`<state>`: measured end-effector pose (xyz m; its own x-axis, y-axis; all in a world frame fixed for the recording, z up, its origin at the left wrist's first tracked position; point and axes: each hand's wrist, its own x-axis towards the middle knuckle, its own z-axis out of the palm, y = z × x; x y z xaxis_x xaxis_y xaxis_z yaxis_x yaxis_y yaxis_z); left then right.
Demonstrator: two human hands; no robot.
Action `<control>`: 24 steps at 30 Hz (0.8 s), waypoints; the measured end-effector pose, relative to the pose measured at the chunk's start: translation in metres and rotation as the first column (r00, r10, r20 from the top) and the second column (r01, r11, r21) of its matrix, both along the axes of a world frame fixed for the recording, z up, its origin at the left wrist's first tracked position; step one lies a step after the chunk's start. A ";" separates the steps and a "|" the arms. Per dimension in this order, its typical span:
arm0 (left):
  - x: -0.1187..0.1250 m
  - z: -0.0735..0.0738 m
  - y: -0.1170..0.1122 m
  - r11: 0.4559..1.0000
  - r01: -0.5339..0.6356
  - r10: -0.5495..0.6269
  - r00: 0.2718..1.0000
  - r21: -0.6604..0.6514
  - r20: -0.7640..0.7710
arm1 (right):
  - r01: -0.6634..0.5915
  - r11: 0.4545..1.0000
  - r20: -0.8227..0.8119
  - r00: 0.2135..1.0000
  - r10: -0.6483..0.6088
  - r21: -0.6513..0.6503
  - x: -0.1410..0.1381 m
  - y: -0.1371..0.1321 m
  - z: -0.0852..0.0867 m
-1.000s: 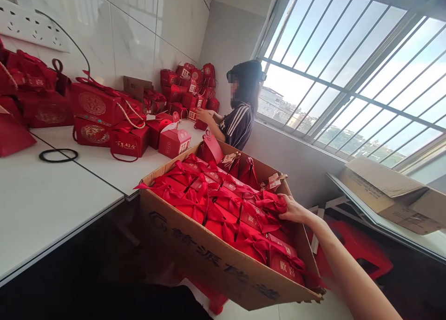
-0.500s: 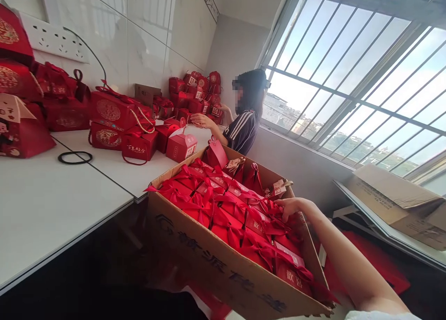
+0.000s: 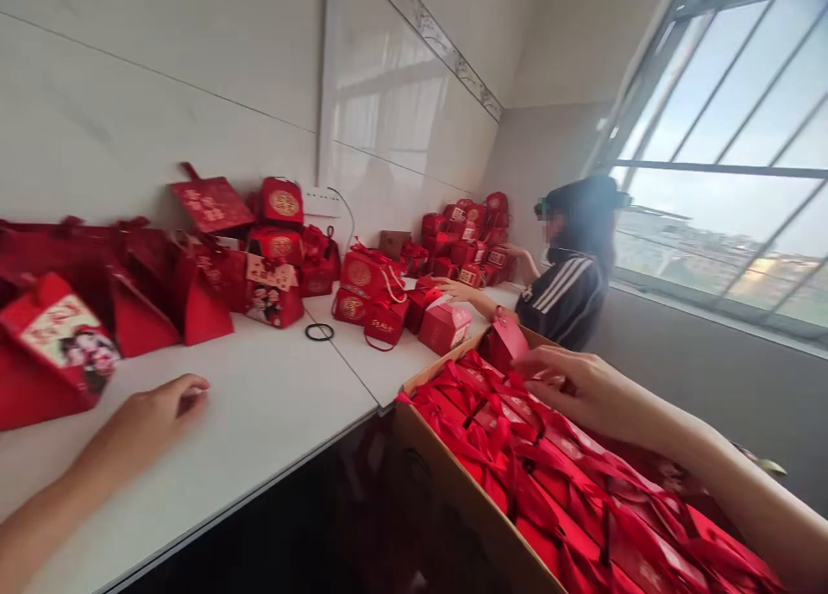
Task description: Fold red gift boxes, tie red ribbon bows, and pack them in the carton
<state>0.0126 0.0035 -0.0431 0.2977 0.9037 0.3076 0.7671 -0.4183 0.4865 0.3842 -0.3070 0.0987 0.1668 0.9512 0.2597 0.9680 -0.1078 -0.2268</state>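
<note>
My right hand reaches over a cardboard carton packed with red gift boxes tied with ribbon bows. Its fingers are apart and seem to hold nothing; the fingertips come close to a red handled gift box at the carton's far end. Whether they touch it I cannot tell. Over the white table at the left is my left hand, fingers loosely bent with a gap between them and nothing visible inside. Nearest to it stands a red gift box with a picture panel.
Red gift boxes line the wall side of the table, with a taller pile farther back. A black ring lies on the table. Another person works at the far end, beside a barred window.
The view has swung left. My left hand has come into sight over the table. My right hand has moved from the carton's right side towards its far end.
</note>
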 end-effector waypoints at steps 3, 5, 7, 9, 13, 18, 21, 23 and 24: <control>-0.013 -0.005 0.006 0.993 0.119 -0.118 0.992 0.015 -0.048 | -0.347 0.932 0.028 0.936 0.352 -0.104 -0.057 0.063 -0.011; -0.017 -0.007 0.004 0.989 0.135 -0.134 0.991 0.059 -0.019 | -0.517 0.834 0.014 0.848 0.529 -0.190 -0.090 0.109 -0.027; -0.018 -0.008 0.000 0.988 0.115 -0.122 0.991 0.105 0.058 | -0.656 0.732 -0.010 0.746 0.666 -0.183 -0.120 0.156 -0.048; -0.020 -0.009 -0.002 0.982 0.068 -0.103 0.975 0.174 0.195 | -0.747 0.652 -0.018 0.659 0.752 -0.131 -0.150 0.201 -0.067; -0.027 -0.012 0.004 0.964 -0.097 0.004 0.937 0.249 0.350 | -0.780 0.622 -0.044 0.621 0.783 0.063 -0.221 0.275 -0.085; -0.032 -0.017 0.014 0.935 -0.217 0.104 0.923 0.280 0.369 | -0.574 0.771 -0.249 0.732 0.634 0.275 -0.316 0.328 -0.073; -0.030 -0.019 0.011 0.935 -0.169 0.052 0.935 0.312 0.350 | -0.431 0.849 -0.371 0.767 0.523 0.305 -0.351 0.345 -0.069; -0.028 -0.019 0.008 0.931 -0.122 -0.002 0.941 0.345 0.338 | -0.376 0.871 -0.444 0.753 0.486 0.315 -0.359 0.356 -0.071; -0.027 -0.019 0.006 0.926 -0.102 -0.027 0.942 0.364 0.334 | -0.361 0.877 -0.474 0.741 0.476 0.318 -0.358 0.361 -0.073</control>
<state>-0.0148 0.0099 -0.0617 0.0900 0.7129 0.6955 0.6105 -0.5912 0.5270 0.0267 0.0540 0.0255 -0.0726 0.8969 0.4363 0.6272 0.3812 -0.6792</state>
